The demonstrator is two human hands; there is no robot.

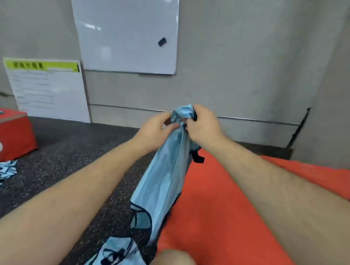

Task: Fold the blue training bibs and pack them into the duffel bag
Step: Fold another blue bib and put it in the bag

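Note:
A light blue training bib with dark trim hangs bunched from both my raised hands. My right hand grips its gathered top, fingers curled round the cloth. My left hand pinches the fabric just below and to the left. The bib's lower edge dangles near the floor, over another crumpled blue bib at the bottom. More blue bibs lie in a heap at the far left. No duffel bag is in view.
A large red-orange mat lies under my right arm. A red box stands at the left on the dark speckled floor. A whiteboard hangs on the grey wall, and a printed poster leans below it.

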